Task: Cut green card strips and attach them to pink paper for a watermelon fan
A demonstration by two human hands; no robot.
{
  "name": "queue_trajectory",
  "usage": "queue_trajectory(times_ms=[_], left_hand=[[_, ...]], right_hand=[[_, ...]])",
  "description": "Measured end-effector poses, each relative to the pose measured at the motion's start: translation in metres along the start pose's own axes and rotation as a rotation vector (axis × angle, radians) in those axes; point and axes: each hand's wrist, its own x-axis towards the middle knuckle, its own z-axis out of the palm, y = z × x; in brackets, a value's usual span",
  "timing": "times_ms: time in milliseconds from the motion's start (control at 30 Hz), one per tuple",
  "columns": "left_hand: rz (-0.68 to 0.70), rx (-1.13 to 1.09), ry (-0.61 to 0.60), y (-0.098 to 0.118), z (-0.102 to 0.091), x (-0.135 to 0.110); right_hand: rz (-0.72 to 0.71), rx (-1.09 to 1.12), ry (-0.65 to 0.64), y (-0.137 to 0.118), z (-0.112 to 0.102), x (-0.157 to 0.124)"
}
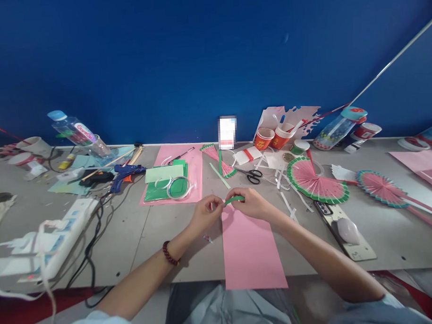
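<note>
A short green paper strip [234,199] is stretched between my two hands above the table. My right hand [252,204] pinches it from the right, fingers closed. At the strip's left end, my left hand [209,212] has thumb and fingertips pressed together; the exact contact there is small and partly hidden. Below the hands lies a sheet of pink paper [253,255], reaching over the table's front edge. Just beyond them are a pale green strip [220,176], a narrow folded pink and green paper fan [219,159] and black-handled scissors [254,176].
Left stand a glue gun [126,174], a power strip [68,238] with cables and a tilted bottle [78,131]. Green paper [162,191] and a tape roll [179,188] lie nearer. Rightward are paper cups [264,138], a watermelon-coloured fan [316,182] and a phone [361,251].
</note>
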Motion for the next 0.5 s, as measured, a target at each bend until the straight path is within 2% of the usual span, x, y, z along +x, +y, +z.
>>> queue_trajectory(times_ms=[267,400,500], left_hand=[[0.035,-0.01,-0.004,-0.003,-0.001,0.001],[0.034,0.033,-0.01,0.0,-0.002,0.001],[0.147,0.176,-0.001,0.002,-0.004,-0.002]], right_hand=[[-0.009,0.082,-0.05,0.0,0.0,-0.001],[0.046,0.136,-0.006,0.005,0.001,0.0],[0.061,0.177,0.006,0.011,0.003,0.002]])
